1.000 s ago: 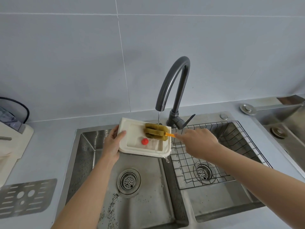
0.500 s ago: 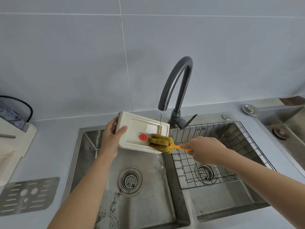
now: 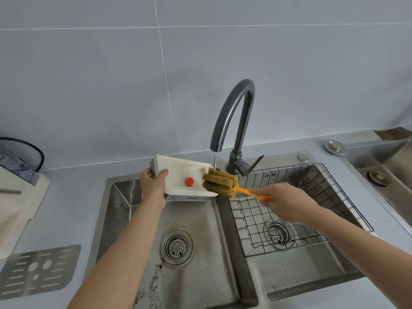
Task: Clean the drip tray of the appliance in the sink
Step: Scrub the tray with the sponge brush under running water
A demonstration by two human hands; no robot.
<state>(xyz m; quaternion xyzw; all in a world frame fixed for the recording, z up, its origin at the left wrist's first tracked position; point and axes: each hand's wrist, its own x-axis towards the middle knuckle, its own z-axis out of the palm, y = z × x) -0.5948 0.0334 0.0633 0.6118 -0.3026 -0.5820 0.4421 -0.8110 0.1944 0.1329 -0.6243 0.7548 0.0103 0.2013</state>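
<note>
A cream drip tray point(image 3: 180, 172) with a red float point(image 3: 189, 181) is held tilted over the left sink basin point(image 3: 196, 253). My left hand point(image 3: 153, 186) grips its left end, thumb over the rim. My right hand point(image 3: 287, 204) holds the orange handle point(image 3: 252, 194) of a yellow-brown sponge brush point(image 3: 219, 184), whose head lies against the tray's right end. A thin stream of water point(image 3: 214, 161) falls from the dark faucet point(image 3: 234, 121) onto the sponge.
A wire rack point(image 3: 296, 210) sits in the right basin. A perforated metal grate point(image 3: 38, 270) lies on the counter at left, beside a cream appliance point(image 3: 17, 201). Dark specks litter the left basin floor around the drain point(image 3: 176, 246). Another sink point(image 3: 390, 175) is at far right.
The sponge brush slid from the tray's middle to its right end. The tray rose a little and tilted, so its front face now shows. Water keeps running.
</note>
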